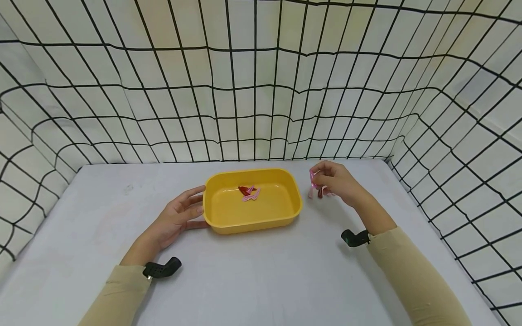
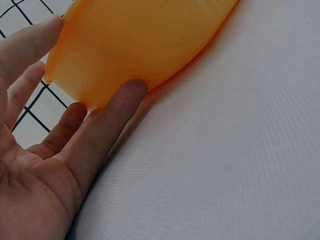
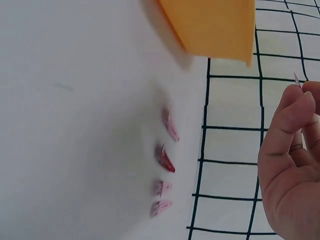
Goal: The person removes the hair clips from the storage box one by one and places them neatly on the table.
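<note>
My left hand (image 1: pixel 175 216) rests its extended fingers and thumb against the left end of a yellow plastic tray (image 1: pixel 253 224). Inside the tray lies a small group of hair clips, a red clip (image 1: pixel 244 190) beside a pink clip (image 1: pixel 253 196). To the right of the tray, my right hand (image 1: pixel 337 182) pinches a pink hair clip (image 1: pixel 312 178) between thumb and fingertips, raised over the table. Beneath that hand several clips lie in a row, among them a red clip (image 3: pixel 167 160) and a pink clip (image 3: pixel 172 130). Only a thin tip of the held clip shows in the right wrist view.
A white cloth-like surface (image 1: pixel 253 276) covers the table. Black wire mesh (image 1: pixel 254 86) with white sheeting behind it rises along the back and both sides. The clip row lies near the back edge, close to the mesh. Each wrist wears a black band (image 1: pixel 163 268).
</note>
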`<state>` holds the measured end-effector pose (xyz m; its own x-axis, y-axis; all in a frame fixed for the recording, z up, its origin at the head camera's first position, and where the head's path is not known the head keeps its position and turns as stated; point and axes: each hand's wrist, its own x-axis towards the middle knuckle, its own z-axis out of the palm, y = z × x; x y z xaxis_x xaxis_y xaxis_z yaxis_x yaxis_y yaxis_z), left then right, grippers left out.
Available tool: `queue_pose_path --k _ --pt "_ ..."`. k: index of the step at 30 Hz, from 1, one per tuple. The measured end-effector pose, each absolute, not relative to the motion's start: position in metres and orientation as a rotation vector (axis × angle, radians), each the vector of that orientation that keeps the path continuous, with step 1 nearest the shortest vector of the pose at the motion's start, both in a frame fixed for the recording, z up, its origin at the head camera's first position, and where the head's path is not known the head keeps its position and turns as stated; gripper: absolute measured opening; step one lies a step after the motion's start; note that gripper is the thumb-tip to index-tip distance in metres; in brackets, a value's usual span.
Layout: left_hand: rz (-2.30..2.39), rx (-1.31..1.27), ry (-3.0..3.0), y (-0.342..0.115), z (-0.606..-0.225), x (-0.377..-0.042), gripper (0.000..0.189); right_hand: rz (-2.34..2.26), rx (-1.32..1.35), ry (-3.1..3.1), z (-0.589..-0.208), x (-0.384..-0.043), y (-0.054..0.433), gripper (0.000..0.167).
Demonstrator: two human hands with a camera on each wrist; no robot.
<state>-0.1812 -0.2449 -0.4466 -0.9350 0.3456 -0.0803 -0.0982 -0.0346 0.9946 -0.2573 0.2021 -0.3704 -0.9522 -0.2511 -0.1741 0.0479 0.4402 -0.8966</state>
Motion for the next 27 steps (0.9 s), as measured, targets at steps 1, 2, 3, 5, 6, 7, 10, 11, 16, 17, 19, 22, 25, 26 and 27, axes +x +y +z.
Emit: queue_pose_path --k 1,2,3,5,6,7,10,11,16,17,19,22,25,26,27 --pt "2.042 0.265 1.941 -0.245 -0.447 -0.181 0.059 -1.521 -0.167 2.414 -0.371 -0.257 0.204 0.026" --pt "2.041 0.267 1.943 -0.245 -0.447 -0.182 0.059 -1.527 -0.163 2.413 -0.371 -0.257 0.207 0.026" --pt "2.041 0.267 1.945 -0.245 -0.447 -0.182 0.059 -1.533 -0.159 2.410 -0.372 -0.257 0.209 0.025" --pt "2.038 0.267 1.951 -0.245 -0.447 -0.182 0.059 -1.540 -0.155 2.409 -0.373 -0.257 0.213 0.026" --pt "2.037 0.266 1.953 -0.245 -0.447 -0.182 0.059 -1.542 -0.151 2.409 -0.373 -0.257 0.216 0.027" --pt "2.038 0.265 1.953 -0.245 -0.447 -0.182 0.059 -1.543 -0.149 2.409 -0.374 -0.257 0.218 0.027" --pt "2.041 0.262 1.951 -0.245 -0.447 -0.182 0.060 -1.530 -0.134 2.420 -0.376 -0.257 0.226 0.029" --pt "2.042 0.261 1.950 -0.245 -0.447 -0.182 0.060 -1.527 -0.129 2.425 -0.377 -0.258 0.228 0.029" --pt "2.041 0.263 1.957 -0.245 -0.447 -0.182 0.060 -1.546 -0.115 2.440 -0.383 -0.259 0.244 0.032" --pt "2.040 0.264 1.960 -0.245 -0.447 -0.182 0.060 -1.554 -0.110 2.441 -0.384 -0.260 0.247 0.033" --pt "2.036 0.268 1.965 -0.245 -0.447 -0.182 0.059 -1.562 -0.096 2.444 -0.387 -0.261 0.254 0.035" --pt "2.037 0.272 1.963 -0.245 -0.448 -0.182 0.060 -1.559 -0.057 2.452 -0.390 -0.264 0.262 0.035" --pt "2.041 0.272 1.957 -0.245 -0.448 -0.182 0.060 -1.533 -0.023 2.464 -0.394 -0.265 0.268 0.035" --pt "2.042 0.271 1.956 -0.245 -0.448 -0.182 0.060 -1.524 -0.014 2.468 -0.396 -0.266 0.270 0.035" --pt "2.041 0.272 1.955 -0.245 -0.449 -0.182 0.060 -1.515 -0.003 2.471 -0.397 -0.266 0.271 0.035"
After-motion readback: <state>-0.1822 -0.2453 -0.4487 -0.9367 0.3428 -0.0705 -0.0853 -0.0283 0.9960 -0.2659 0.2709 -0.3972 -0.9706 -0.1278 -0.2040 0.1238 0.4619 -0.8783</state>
